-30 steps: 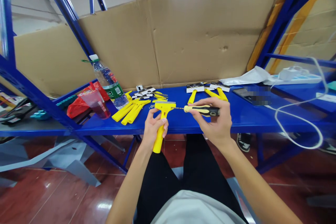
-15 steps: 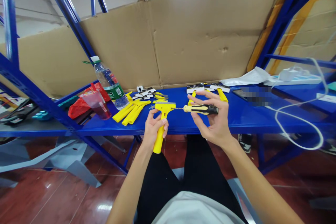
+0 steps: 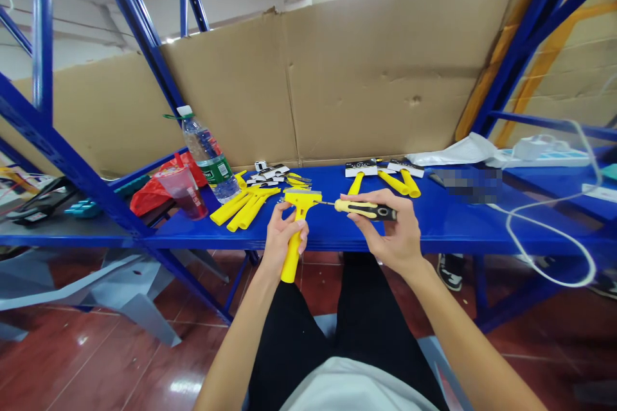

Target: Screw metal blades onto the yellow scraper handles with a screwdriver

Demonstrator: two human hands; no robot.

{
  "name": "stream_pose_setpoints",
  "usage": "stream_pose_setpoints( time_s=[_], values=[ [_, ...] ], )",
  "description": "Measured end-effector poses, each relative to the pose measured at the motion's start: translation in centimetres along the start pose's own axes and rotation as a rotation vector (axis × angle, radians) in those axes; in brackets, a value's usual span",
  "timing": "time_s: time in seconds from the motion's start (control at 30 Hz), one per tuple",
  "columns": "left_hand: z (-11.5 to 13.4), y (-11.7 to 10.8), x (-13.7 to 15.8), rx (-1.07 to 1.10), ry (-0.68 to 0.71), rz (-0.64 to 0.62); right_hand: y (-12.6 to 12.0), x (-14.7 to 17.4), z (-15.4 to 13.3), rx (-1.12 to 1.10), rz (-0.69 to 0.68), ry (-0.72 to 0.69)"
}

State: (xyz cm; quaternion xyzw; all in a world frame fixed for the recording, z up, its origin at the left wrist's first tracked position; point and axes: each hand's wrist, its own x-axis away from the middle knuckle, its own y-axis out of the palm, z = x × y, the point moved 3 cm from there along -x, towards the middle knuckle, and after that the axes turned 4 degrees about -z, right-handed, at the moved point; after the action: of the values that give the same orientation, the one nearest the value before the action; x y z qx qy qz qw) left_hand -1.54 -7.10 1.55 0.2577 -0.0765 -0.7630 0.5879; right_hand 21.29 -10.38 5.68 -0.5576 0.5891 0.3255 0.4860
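The left grip [image 3: 280, 236] hid part of the yellow scraper [image 3: 301, 207]. Whether the tip of the screwdriver [image 3: 369, 210] touched the scraper was too small to tell. A pixelated patch [image 3: 475, 186] masked most of the phone [image 3: 436, 178], print on the white header cards [image 3: 360, 169] was unreadably small, and the lower edge cut off both forearms [image 3: 241, 334] and the shirt [image 3: 354, 388].

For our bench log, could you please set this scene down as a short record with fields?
Left grip: closed around a yellow T-shaped plastic tool
Right grip: fingers on a cream-and-black screwdriver
Alignment: screwdriver shaft points at the tool's head; tip contact too small to confirm
Left of tool: loose yellow plastic handles, clear plastic bottle with green label
Beyond screwdriver: more yellow handles, black-and-white cards
Surface: blue bench
Backdrop: brown cardboard sheet
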Motion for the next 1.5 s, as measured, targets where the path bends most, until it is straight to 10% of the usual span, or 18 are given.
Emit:
stream_pose_setpoints(
  time_s=[0.9,1.17,1.27,1.43,1.5],
  values=[
    [0.6,-0.6,0.2,-0.064,0.022,-0.001,1.2,0.6,0.9,-0.080,0.165,0.148],
    [3.5,-3.9,-0.3,-0.085,0.163,0.019,-0.3,-3.5,3.5,-0.251,0.274,0.241],
    [4.4,-4.4,-0.1,0.001,0.183,0.057,0.7,-7.0,7.6,-0.046,0.040,0.328],
    [4.6,-3.3,0.1,0.123,0.178,0.038,8.0,-9.2,14.4,0.480,-0.912,0.447],
    [4.5,-3.2,0.1,0.140,0.161,0.038,10.4,-9.1,16.1,0.483,-1.044,0.462]
  ],
)
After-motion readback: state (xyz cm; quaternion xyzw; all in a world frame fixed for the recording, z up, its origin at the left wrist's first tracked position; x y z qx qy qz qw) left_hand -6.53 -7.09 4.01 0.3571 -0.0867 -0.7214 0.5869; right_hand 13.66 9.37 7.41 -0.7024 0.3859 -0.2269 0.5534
